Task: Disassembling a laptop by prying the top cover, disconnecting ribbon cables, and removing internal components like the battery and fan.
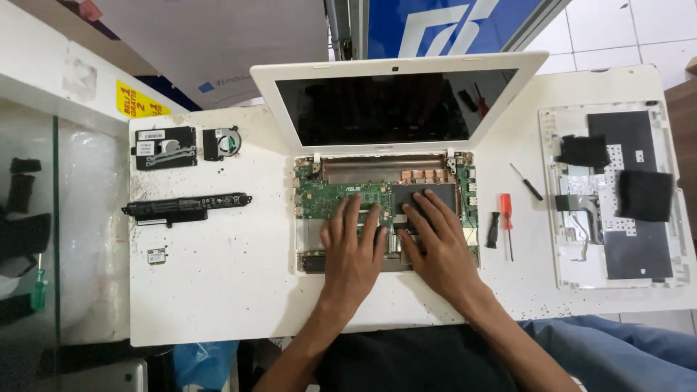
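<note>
White and speckled with dark marks, the tabletop point(218, 290) carries a white laptop point(396, 101) with its screen dark and its base opened up. Both hands lie flat inside the base, fingers spread and holding nothing: the left hand point(352, 250) on the green circuit board point(337, 197), the right hand point(435, 243) beside it on a dark panel point(406, 194). Left of the laptop lie a long black battery point(185, 207), a hard drive point(165, 147) and a small fan point(220, 142). To the right lie a red-handled screwdriver point(507, 218), a black screwdriver point(526, 181) and the removed keyboard cover point(613, 192).
</note>
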